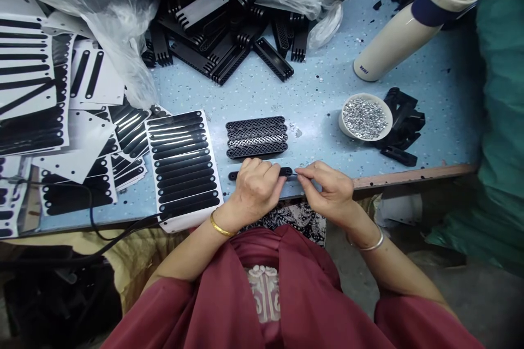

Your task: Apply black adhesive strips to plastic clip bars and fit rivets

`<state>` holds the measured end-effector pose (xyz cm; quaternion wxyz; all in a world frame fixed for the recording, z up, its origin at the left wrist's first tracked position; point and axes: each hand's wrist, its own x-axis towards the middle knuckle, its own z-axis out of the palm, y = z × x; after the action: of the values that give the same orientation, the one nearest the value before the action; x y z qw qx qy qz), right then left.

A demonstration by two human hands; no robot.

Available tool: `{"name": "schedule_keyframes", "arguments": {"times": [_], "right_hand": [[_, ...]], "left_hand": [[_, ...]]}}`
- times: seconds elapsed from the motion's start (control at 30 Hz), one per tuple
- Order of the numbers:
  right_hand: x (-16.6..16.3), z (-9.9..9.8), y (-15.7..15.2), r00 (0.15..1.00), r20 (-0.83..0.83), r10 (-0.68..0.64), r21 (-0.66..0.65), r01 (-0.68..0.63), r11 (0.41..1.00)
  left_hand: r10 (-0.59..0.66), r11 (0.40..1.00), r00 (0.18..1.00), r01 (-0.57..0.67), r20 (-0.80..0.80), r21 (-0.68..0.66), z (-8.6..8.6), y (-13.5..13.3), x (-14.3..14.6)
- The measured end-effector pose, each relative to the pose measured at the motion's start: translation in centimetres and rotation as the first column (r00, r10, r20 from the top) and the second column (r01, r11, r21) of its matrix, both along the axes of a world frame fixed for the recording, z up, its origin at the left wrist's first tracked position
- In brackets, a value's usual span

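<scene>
1. Black slotted strip (286, 172) lies flat at near edge of blue table (327, 98), long axis left-right; only its two ends show, middle hidden under the left hand
2. Left hand (256, 188) curled over the strip, fingers pressed together on top, knuckles up; gold bangle (221, 227) on wrist
3. Right hand (329, 191) just beside strip's right end, thumb & forefinger pinched at the tip of the strip; whether sth tiny sits between the fingertips, can't tell; silver bangle (368, 244) on wrist
4. Stack of black grille pieces (256, 137), 4 lying side by side, just behind the hands, not touching them
5. White sheet w/ rows of black strip stickers (184, 166) left of the stack, tilted a bit, near corner at table edge
6. More white sheets (36, 87), some w/ strips gone, piled across far left; black cable (98, 229) runs over the near ones & off the edge
7. White bowl of small silver bits (364, 117) to the right, behind right hand, well apart from it; black plastic parts (403, 125) touching bowl's right side
8. Heap of black comb-like parts (229, 27) at the back, partly in clear plastic bag (118, 16)
9. White bottle w/ navy band (413, 19) lying tilted at back right; green cloth (501, 120) along right edge
</scene>
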<state>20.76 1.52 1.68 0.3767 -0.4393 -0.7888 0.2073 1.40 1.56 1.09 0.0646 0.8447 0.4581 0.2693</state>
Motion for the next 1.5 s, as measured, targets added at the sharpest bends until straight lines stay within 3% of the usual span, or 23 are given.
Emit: {"name": "schedule_keyframes", "arguments": {"times": [0.13,0.33,0.47,0.73,0.93,1.07,1.37,1.5], "right_hand": [[0.2,-0.1,-0.1,0.996,0.086,0.038,0.069,-0.044,0.997],[0.1,1.1,-0.5,0.986,0.145,-0.088,0.11,0.072,0.991],[-0.5,1.2,-0.6,0.981,0.172,-0.091,0.163,0.062,0.985],[-1.1,0.5,-0.6,0.984,0.162,-0.071,0.191,0.039,0.981],[-1.5,-0.8,-1.3,0.952,0.275,-0.132,0.244,0.064,0.968],[-2.1,-1.7,-1.8,0.954,0.234,-0.188,0.278,0.119,0.953],[-3.7,-1.9,-2.5,0.949,0.12,-0.291,0.085,0.282,0.956],[-3.8,-2.0,-2.4,0.939,0.083,-0.335,0.107,0.325,0.94]], "left_hand": [[0.014,1.0,1.0,-0.014,0.017,0.012,-0.2,-0.1,0.1],[0.017,1.0,1.0,-0.017,0.006,-0.011,-0.1,-0.1,0.2],[0.021,1.0,1.0,-0.021,0.003,-0.018,-0.1,-0.1,0.2],[0.016,1.0,1.0,-0.016,0.005,0.003,-0.1,0.0,0.2],[0.004,1.0,1.0,-0.004,0.018,0.012,-0.2,0.1,0.2],[0.006,0.999,1.0,-0.007,0.026,0.043,-0.5,0.1,0.1],[0.002,0.996,0.999,-0.005,0.034,0.085,-0.8,0.1,0.1],[0.02,0.997,0.998,-0.024,0.056,0.077,-1.0,0.1,0.1]]}}
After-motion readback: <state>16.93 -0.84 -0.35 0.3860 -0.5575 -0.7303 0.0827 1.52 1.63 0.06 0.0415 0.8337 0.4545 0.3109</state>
